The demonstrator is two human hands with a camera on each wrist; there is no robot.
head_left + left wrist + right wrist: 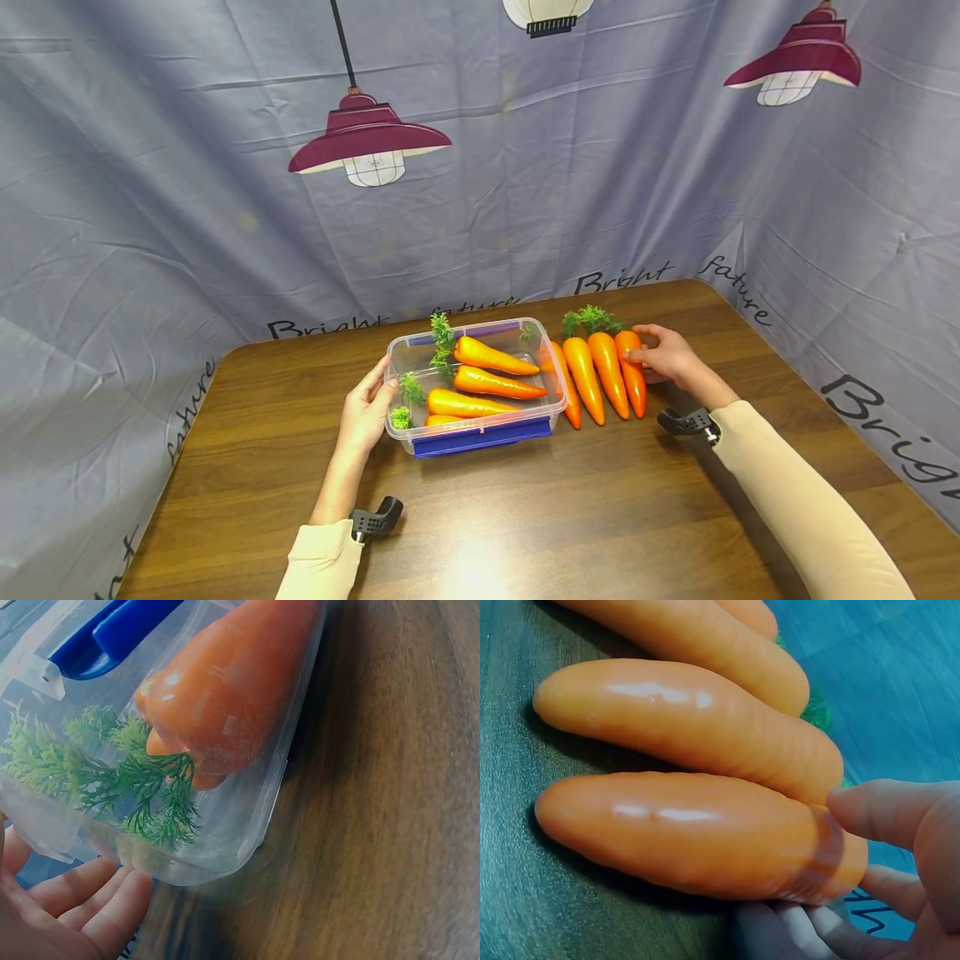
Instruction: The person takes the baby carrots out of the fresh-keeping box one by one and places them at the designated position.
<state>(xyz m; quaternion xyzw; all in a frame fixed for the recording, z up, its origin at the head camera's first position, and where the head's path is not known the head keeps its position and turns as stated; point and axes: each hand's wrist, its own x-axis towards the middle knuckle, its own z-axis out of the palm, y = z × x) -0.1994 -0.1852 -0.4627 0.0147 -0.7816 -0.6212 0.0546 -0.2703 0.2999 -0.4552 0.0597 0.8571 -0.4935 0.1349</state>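
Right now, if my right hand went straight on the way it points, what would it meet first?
The glossy, tapered orange carrot at the row's right end, which your right hand grips. Next, probably the orange carrot beside it, though depth is hard to judge.

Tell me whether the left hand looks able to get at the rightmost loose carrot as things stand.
Probably not: the left hand grips the left end of the clear container, which lies between with three other loose carrots, and the right hand holds the rightmost carrot.
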